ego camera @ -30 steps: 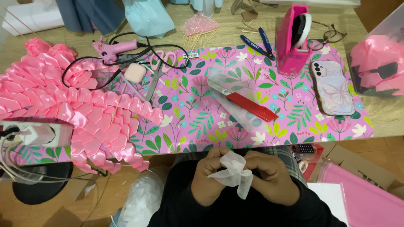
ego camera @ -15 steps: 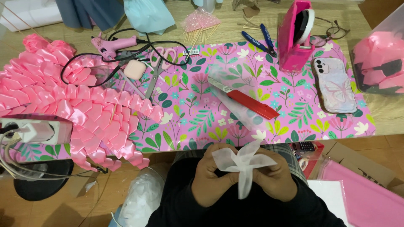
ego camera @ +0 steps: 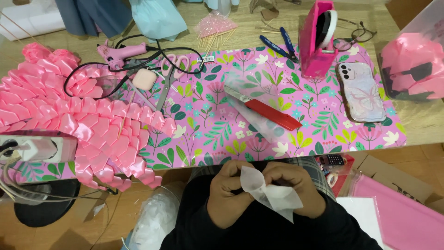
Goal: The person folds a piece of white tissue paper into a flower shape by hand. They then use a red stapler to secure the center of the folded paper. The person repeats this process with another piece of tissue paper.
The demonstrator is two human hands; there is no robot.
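head view, looking straight down: both hands sit close together at the lower middle, below the near edge of the surface (ego camera: 430, 134), and pinch a piece of white ribbon (ego camera: 270, 192) between them. the left hand (ego camera: 229, 192) curls its fingers over the ribbon's upper left corner; the right hand (ego camera: 296, 187) closes on it from the other side, so most of the fold lies hidden under the fingers and only a pointed flap hangs out below the right hand. how the ribbon is folded inside the grip cannot be made out. dark sleeves cover both wrists. up on the surface, a pink floral mat (ego camera: 259, 120) carries a red flat tool (ego camera: 273, 113) lying under a clear plastic wrapper that blurs its left end. a large fan of folded pink satin pieces (ego camera: 78, 120) spreads over the mat's left part, cut off by the left frame edge. a pink glue gun (ego camera: 118, 50) lies behind it, its black cord looping across scissors (ego camera: 166, 83) whose blades are partly covered. a phone in a pale case (ego camera: 360, 91) rests at the right, just beside a pink tape dispenser (ego camera: 317, 39). a white power strip (ego camera: 37, 147) pokes in at the left, partly out of frame.
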